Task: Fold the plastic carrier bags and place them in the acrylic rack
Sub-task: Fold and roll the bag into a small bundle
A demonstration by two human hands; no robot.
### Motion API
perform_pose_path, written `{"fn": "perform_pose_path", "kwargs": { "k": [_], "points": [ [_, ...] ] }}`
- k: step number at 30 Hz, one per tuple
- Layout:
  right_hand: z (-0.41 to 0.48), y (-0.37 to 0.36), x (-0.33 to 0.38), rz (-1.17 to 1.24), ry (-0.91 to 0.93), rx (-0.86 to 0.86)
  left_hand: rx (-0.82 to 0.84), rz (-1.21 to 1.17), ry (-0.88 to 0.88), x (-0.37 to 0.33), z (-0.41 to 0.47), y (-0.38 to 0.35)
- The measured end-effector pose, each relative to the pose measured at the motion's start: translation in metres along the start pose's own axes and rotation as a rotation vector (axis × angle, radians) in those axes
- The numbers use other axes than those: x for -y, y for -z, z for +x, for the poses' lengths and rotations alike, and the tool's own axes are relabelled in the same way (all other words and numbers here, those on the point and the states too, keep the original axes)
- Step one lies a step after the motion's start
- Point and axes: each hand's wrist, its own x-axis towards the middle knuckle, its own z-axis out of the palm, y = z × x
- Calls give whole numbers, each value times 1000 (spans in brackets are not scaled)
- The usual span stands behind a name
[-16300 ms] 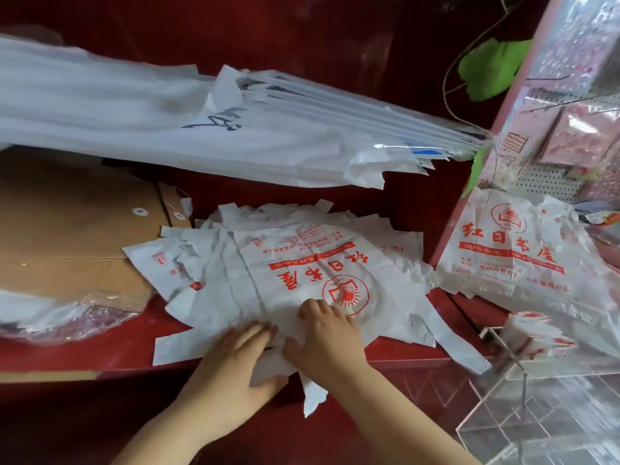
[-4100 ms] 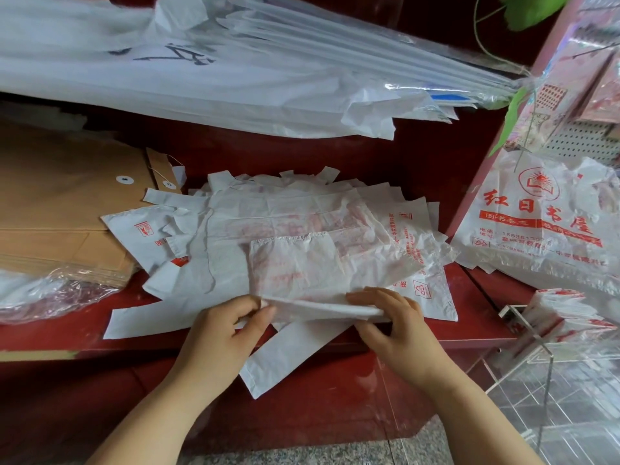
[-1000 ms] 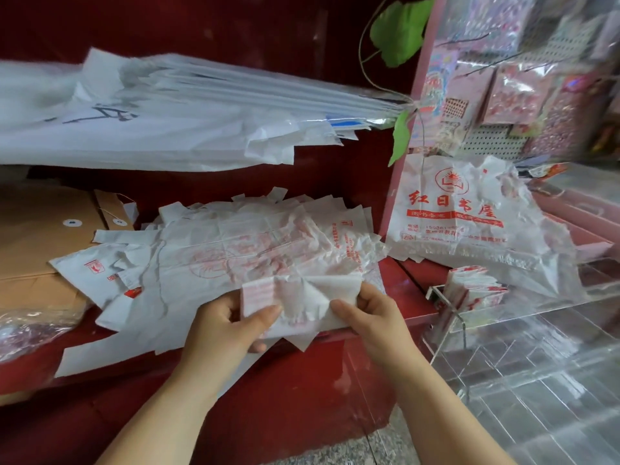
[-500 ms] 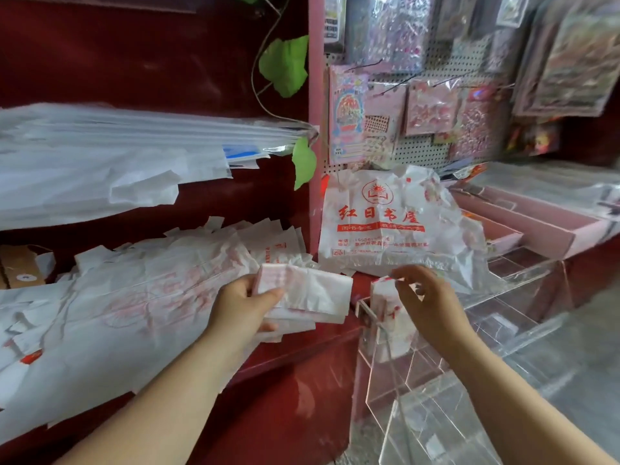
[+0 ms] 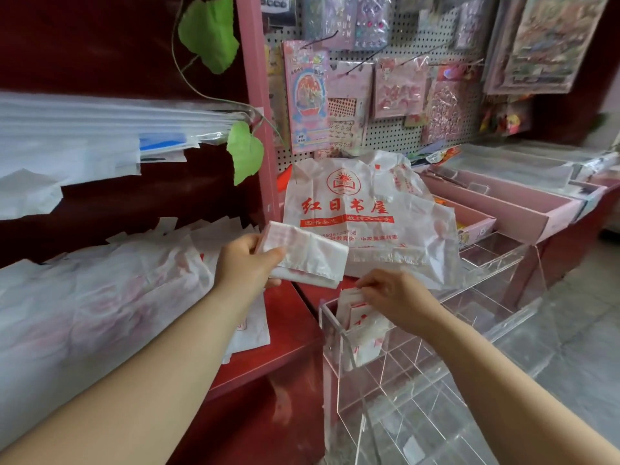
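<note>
Projecting rightward from the left hand (image 5: 245, 266), pinched at one end between thumb and fingers, the folded bag (image 5: 308, 260) hangs just above-left of the acrylic rack (image 5: 419, 397); the right hand (image 5: 392, 297) grips the stacked bags (image 5: 360, 325) inside.

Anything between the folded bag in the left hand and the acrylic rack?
Only the right hand, fingers curled over the stored bags in the rack. Nothing else visible blocks the folded bag in the left hand.
</note>
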Motion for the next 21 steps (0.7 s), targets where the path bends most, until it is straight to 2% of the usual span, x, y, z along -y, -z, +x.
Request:
{"fn": "perform_pose_path", "kwargs": {
  "k": [5, 13, 21],
  "points": [
    [-11, 1, -10, 274, 17, -7, 29, 82, -32, 6, 3, -26],
    [-13, -3, -19, 488, -14, -76, 100, 408, -261, 6, 5, -27],
    [-10, -11, -26, 622, -42, -213, 442, 605, -269, -16, 15, -44]
  ]
}}
